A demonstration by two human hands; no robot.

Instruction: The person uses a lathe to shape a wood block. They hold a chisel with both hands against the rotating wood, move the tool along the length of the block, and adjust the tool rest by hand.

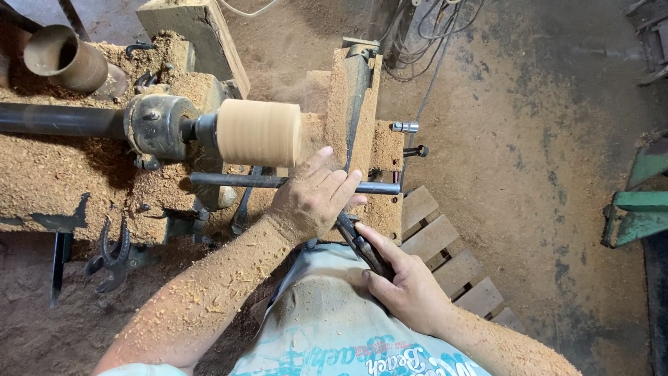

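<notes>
A pale wooden cylinder (259, 131) is mounted on a lathe headstock (158, 125) and looks blurred as if spinning. My left hand (313, 195) rests on the metal tool rest bar (229, 180) just below the cylinder's right end, fingers laid over a long dark chisel (363, 248). My right hand (407, 285) grips the chisel's handle close to my belly. The blade's tip is hidden under my left hand. Both forearms are coated in sawdust.
Sawdust covers the lathe bed (56, 174) and the floor. A metal pipe (64, 59) lies at the top left, calipers (111, 254) hang at the lower left, a wooden pallet (452, 257) lies to the right, and green machinery (637, 209) stands at the far right.
</notes>
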